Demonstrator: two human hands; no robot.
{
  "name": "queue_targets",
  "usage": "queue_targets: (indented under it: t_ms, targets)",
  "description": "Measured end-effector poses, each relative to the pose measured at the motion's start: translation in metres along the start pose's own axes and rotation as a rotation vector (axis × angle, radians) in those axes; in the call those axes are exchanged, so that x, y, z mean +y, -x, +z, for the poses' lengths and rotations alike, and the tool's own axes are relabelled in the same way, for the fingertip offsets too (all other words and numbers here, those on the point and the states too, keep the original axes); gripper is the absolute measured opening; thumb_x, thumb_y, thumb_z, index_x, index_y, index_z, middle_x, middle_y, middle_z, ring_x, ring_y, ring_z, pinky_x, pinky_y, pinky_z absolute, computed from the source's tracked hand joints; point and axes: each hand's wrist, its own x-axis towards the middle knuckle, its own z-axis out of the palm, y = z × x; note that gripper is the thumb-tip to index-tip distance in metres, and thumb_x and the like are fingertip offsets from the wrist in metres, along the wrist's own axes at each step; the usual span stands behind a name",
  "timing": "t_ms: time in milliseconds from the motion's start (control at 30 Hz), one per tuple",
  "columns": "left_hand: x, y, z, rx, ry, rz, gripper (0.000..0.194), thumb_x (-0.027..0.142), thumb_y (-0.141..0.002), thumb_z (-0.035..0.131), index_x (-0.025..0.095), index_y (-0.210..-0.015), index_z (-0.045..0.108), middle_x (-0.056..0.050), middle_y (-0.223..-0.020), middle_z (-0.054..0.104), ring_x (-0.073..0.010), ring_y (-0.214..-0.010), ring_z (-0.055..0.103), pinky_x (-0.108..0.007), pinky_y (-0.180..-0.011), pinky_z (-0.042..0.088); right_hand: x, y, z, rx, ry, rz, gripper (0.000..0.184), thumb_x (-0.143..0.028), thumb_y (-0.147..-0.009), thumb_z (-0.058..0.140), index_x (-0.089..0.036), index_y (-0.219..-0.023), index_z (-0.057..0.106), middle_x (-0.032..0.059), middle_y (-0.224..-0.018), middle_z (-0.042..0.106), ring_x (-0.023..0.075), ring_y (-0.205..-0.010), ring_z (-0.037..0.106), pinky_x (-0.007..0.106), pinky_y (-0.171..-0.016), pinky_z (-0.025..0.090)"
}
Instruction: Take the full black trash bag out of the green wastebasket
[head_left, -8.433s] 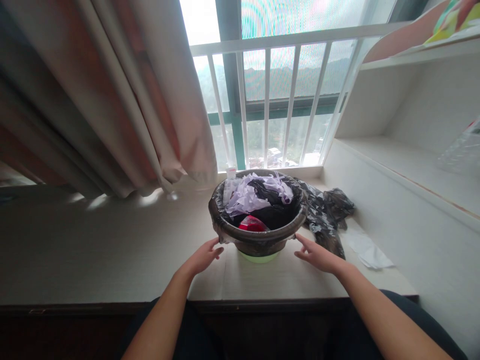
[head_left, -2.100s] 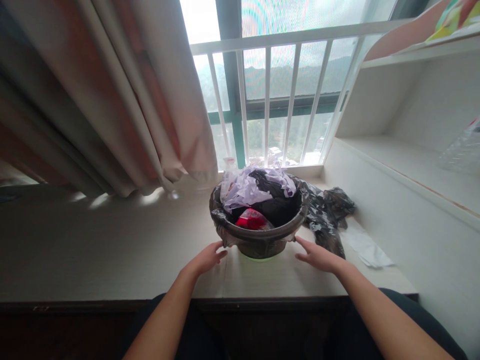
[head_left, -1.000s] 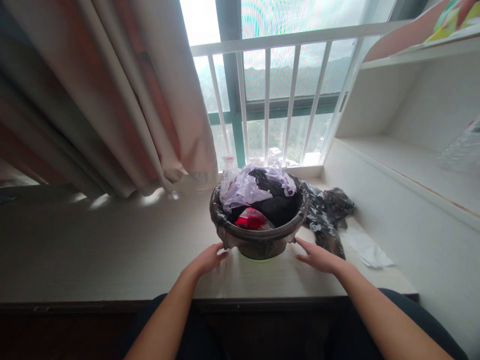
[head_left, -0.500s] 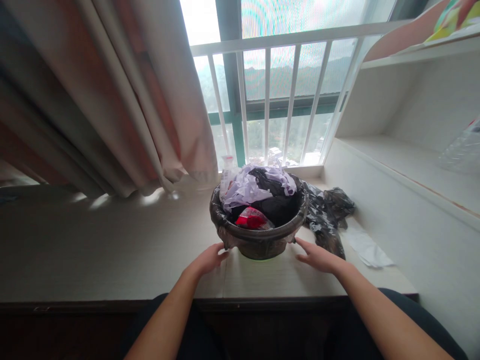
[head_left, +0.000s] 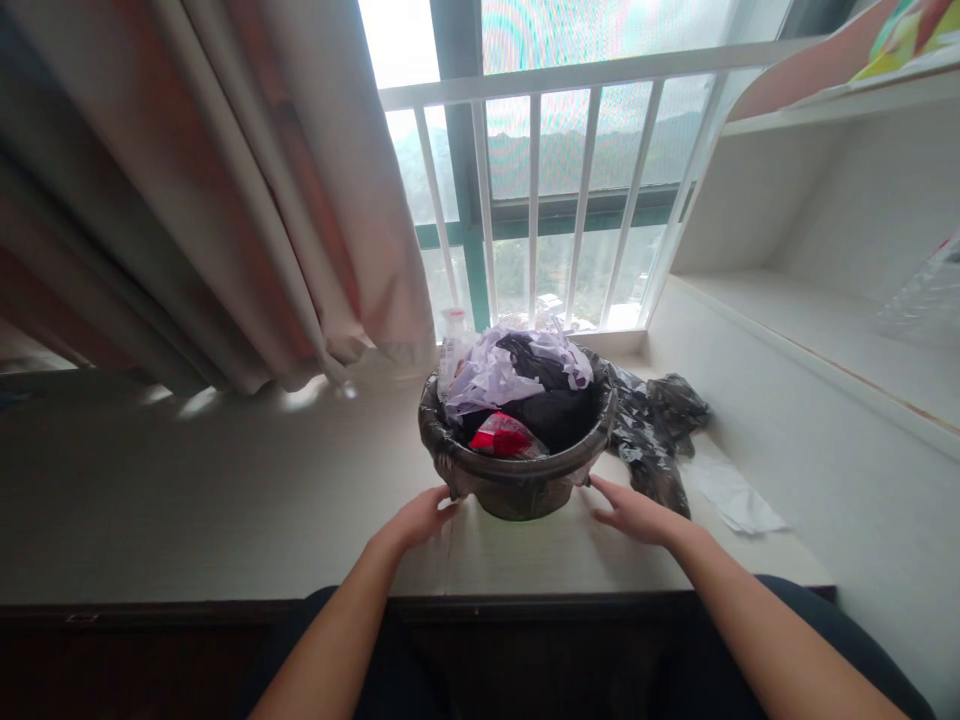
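A round dark bin (head_left: 523, 495), its rim wrapped in a thin dark plastic liner (head_left: 517, 466), stands upright on a pale board in front of me. Crumpled white paper strips (head_left: 484, 378), black plastic (head_left: 556, 415) and a red-and-clear wrapper (head_left: 504, 436) fill it. At the bin's lower left, my left hand (head_left: 422, 516) is open, its fingertips by a hanging corner of the liner. Opposite, my right hand (head_left: 632, 512) has thumb and index finger spread, one fingertip touching the liner's other hanging corner. Some fingers of both hands are hidden.
A crumpled black plastic bag (head_left: 651, 430) and a white paper sheet (head_left: 735, 495) lie right of the bin. Curtains (head_left: 300, 180) hang at the left. White railings (head_left: 533, 200) guard the window behind. A white shelf unit (head_left: 810, 330) holds a clear plastic bottle (head_left: 926, 295).
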Motion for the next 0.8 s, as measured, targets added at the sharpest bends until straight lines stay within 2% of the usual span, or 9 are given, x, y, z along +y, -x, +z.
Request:
queue_targets:
  t_ms: [233,433,667,800]
  targets:
    - [0.0027,0.0009,-0.0008,0.004,0.004,-0.004,0.051,0.043,-0.091,0.055,0.018,-0.133,0.072,-0.012,-0.127,0.076,-0.0332,-0.099,0.073,-0.042,-0.092,0.057,0.0017,-0.0010,0.0007,0.015,0.000,0.009,0.070,-0.034,-0.087,0.062,-0.026,-0.155,0.047,0.0088,-0.159,0.053,0.0342,-0.142,0.055,0.048,-0.120,0.040]
    - [0.0056,0.0015,-0.0016,-0.012,0.007,-0.035,0.053,0.047,-0.090,0.056,0.018,-0.130,0.072,-0.012,-0.132,0.073,-0.0323,-0.101,0.072,-0.040,-0.092,0.057,-0.0008,-0.0007,0.0002,-0.001,0.002,0.019,0.068,-0.033,-0.087,0.062,-0.027,-0.153,0.050,0.0081,-0.158,0.055,0.0339,-0.139,0.057,0.048,-0.119,0.040]
    - [0.0042,0.0003,-0.0011,-0.038,0.023,-0.074,0.057,0.052,-0.087,0.056,0.017,-0.130,0.072,-0.012,-0.131,0.073,-0.0281,-0.088,0.070,-0.034,-0.072,0.056,-0.0030,0.0000,-0.0002,0.015,-0.008,0.026,0.070,-0.032,-0.085,0.063,-0.027,-0.154,0.050,0.0079,-0.157,0.056,0.0338,-0.140,0.057,0.047,-0.118,0.041]
    - [0.0010,-0.0017,0.0002,-0.043,0.010,-0.070,0.058,0.055,-0.088,0.053,0.016,-0.126,0.073,-0.013,-0.123,0.075,-0.0239,-0.074,0.067,-0.035,-0.070,0.054,-0.0036,0.0001,-0.0004,0.019,-0.021,0.014,0.070,-0.031,-0.084,0.063,-0.027,-0.153,0.051,0.0079,-0.154,0.058,0.0346,-0.137,0.060,0.047,-0.116,0.044]
